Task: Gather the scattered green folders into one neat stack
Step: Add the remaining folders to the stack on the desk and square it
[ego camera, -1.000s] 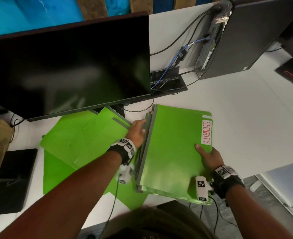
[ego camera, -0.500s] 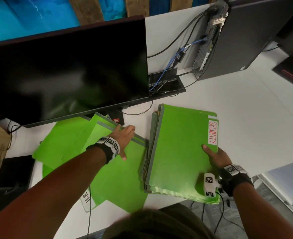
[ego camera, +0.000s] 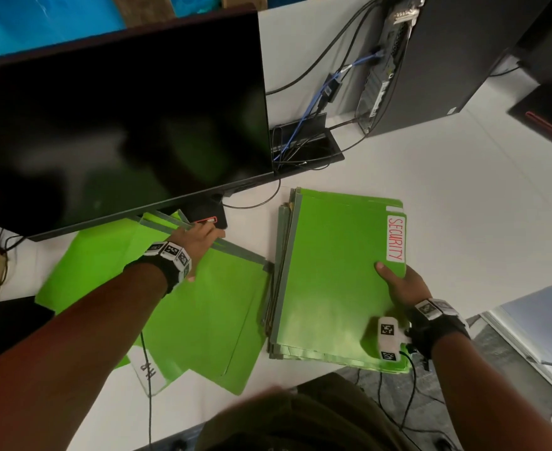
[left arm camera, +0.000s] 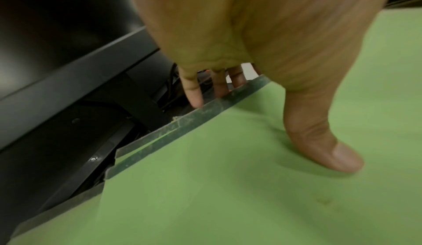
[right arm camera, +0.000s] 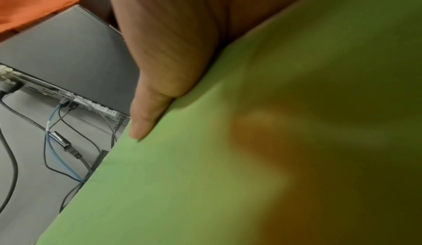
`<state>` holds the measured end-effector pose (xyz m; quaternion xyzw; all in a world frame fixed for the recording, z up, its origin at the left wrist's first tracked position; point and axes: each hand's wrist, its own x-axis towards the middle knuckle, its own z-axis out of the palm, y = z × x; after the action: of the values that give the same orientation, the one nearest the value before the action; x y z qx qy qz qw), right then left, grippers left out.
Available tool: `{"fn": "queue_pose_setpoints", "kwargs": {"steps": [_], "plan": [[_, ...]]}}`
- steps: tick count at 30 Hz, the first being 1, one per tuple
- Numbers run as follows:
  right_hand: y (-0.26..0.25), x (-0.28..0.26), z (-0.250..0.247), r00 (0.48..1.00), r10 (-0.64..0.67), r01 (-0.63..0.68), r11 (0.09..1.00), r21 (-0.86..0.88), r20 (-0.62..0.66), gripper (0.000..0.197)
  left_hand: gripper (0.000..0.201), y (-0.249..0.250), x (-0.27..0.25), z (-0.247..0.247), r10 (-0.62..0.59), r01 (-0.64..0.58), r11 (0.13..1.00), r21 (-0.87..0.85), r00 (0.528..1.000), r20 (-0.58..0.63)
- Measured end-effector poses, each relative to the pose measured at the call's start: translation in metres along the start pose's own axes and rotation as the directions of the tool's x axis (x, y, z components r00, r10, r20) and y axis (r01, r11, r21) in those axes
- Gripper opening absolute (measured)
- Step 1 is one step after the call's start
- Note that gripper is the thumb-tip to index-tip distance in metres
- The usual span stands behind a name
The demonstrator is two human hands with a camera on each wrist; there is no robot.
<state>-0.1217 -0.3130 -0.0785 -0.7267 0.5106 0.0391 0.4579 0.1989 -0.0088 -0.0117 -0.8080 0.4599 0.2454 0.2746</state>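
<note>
Bare forearms on both sides, each wrist strapped in a black band (ego camera: 443, 333) carrying white blocks printed with black square tags (ego camera: 387, 330), thin black cables (ego camera: 146, 379) trailing off; olive-brown clothing (ego camera: 300, 421) below.

Green folders (ego camera: 333, 271): smooth card, slight sheen; spine strips (left arm camera: 194, 119) grey, scuffed, dusty. Label (ego camera: 396, 238): matt white paper. Worktop (ego camera: 447, 203): smooth matt white laminate. Monitor (ego camera: 121, 125): glossy black screen, matt plastic bezel. Computer case (ego camera: 447, 60): matt dark metal.
</note>
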Motion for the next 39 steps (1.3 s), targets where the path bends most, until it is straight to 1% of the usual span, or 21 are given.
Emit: {"fn": "queue_pose_setpoints", "kwargs": {"steps": [5, 8, 11, 15, 17, 18, 19, 21, 23, 24, 27, 28, 29, 30, 32, 33, 34, 35, 37, 38, 39], "plan": [[-0.002, -0.001, 0.000, 1.000, 0.002, -0.002, 1.000, -0.006, -0.008, 0.057, 0.108, -0.003, -0.008, -0.011, 0.024, -0.016, 0.988, 0.153, 0.998, -0.054], [-0.002, -0.002, -0.001, 1.000, -0.004, 0.004, 1.000, -0.008, -0.007, 0.055, 0.100, -0.005, -0.020, -0.012, 0.052, -0.041, 0.988, 0.146, 0.996, -0.075], [-0.003, -0.003, -0.001, 1.000, -0.009, 0.009, 1.000, -0.001, -0.013, 0.055, 0.091, -0.007, -0.035, -0.012, 0.075, -0.074, 0.997, 0.011, 0.992, -0.099], [-0.001, -0.002, 0.000, 1.000, 0.001, -0.002, 1.000, -0.015, -0.018, 0.058, 0.074, -0.015, -0.059, -0.025, 0.089, -0.094, 0.985, -0.148, 0.995, -0.037], [-0.001, -0.002, 0.000, 1.000, 0.001, -0.001, 1.000, -0.012, -0.020, 0.060, 0.071, -0.021, -0.068, -0.034, 0.087, -0.097, 0.968, -0.231, 0.995, -0.054], [-0.001, -0.002, 0.000, 1.000, 0.004, -0.004, 1.000, -0.007, -0.020, 0.060, 0.065, -0.024, -0.072, -0.040, 0.089, -0.113, 0.951, -0.287, 0.991, -0.096], [-0.001, -0.003, 0.000, 1.000, 0.004, -0.004, 1.000, -0.001, -0.019, 0.060, 0.056, -0.028, -0.075, -0.048, 0.088, -0.139, 0.924, -0.355, 0.984, -0.158], [-0.002, -0.005, 0.000, 1.000, 0.006, -0.006, 1.000, 0.008, -0.021, 0.059, 0.043, -0.037, -0.081, -0.067, 0.089, -0.226, 0.822, -0.523, 0.957, -0.274], [-0.003, -0.006, 0.000, 1.000, 0.004, -0.004, 1.000, 0.007, -0.017, 0.058, 0.046, -0.043, -0.085, -0.090, 0.095, -0.318, 0.684, -0.657, 0.931, -0.351], [-0.005, -0.007, -0.001, 1.000, 0.005, -0.004, 1.000, 0.005, -0.013, 0.057, 0.048, -0.042, -0.086, -0.101, 0.089, -0.357, 0.596, -0.720, 0.920, -0.382], [-0.007, -0.010, -0.004, 1.000, 0.002, -0.002, 1.000, -0.016, -0.009, 0.050, 0.054, -0.028, -0.079, -0.128, 0.018, -0.480, 0.267, -0.836, 0.869, -0.494], [-0.008, -0.011, -0.004, 1.000, 0.003, -0.003, 1.000, -0.009, -0.011, 0.049, 0.054, -0.019, -0.074, -0.134, -0.025, -0.507, 0.183, -0.842, 0.854, -0.519], [-0.007, -0.011, -0.004, 1.000, 0.005, -0.005, 1.000, 0.014, -0.006, 0.051, 0.051, -0.009, -0.066, -0.135, -0.073, -0.517, 0.123, -0.847, 0.846, -0.528], [-0.007, -0.013, -0.005, 1.000, 0.005, -0.005, 0.999, 0.042, 0.002, 0.057, 0.047, 0.003, -0.057, -0.134, -0.128, -0.512, 0.085, -0.855, 0.845, -0.519], [-0.007, -0.015, -0.005, 1.000, 0.002, -0.003, 0.996, 0.088, 0.012, 0.081, 0.044, 0.027, -0.035, -0.124, -0.255, -0.455, 0.025, -0.890, 0.858, -0.446], [-0.007, -0.015, -0.004, 1.000, 0.008, -0.009, 0.995, 0.103, 0.010, 0.091, 0.044, 0.040, -0.025, -0.118, -0.320, -0.428, 0.012, -0.904, 0.854, -0.409], [-0.007, -0.017, -0.004, 1.000, 0.010, -0.012, 0.993, 0.115, 0.011, 0.093, 0.043, 0.052, -0.016, -0.112, -0.378, -0.404, 0.017, -0.915, 0.844, -0.380], [-0.007, -0.017, -0.004, 1.000, 0.018, -0.019, 0.992, 0.126, 0.014, 0.086, 0.042, 0.064, -0.007, -0.105, -0.418, -0.386, 0.028, -0.922, 0.833, -0.362], [-0.007, -0.017, -0.005, 0.999, 0.046, -0.046, 0.989, 0.142, -0.001, 0.063, 0.044, 0.084, 0.008, -0.093, -0.461, -0.333, 0.090, -0.939, 0.821, -0.336], [-0.006, -0.016, -0.005, 0.998, 0.067, -0.066, 0.987, 0.147, 0.000, 0.058, 0.045, 0.094, 0.012, -0.089, -0.471, -0.302, 0.114, -0.946, 0.822, -0.319], [-0.005, -0.015, -0.005, 0.996, 0.089, -0.088, 0.984, 0.154, 0.002, 0.057, 0.046, 0.102, 0.016, -0.084, -0.477, -0.272, 0.123, -0.954, 0.827, -0.297]]}}
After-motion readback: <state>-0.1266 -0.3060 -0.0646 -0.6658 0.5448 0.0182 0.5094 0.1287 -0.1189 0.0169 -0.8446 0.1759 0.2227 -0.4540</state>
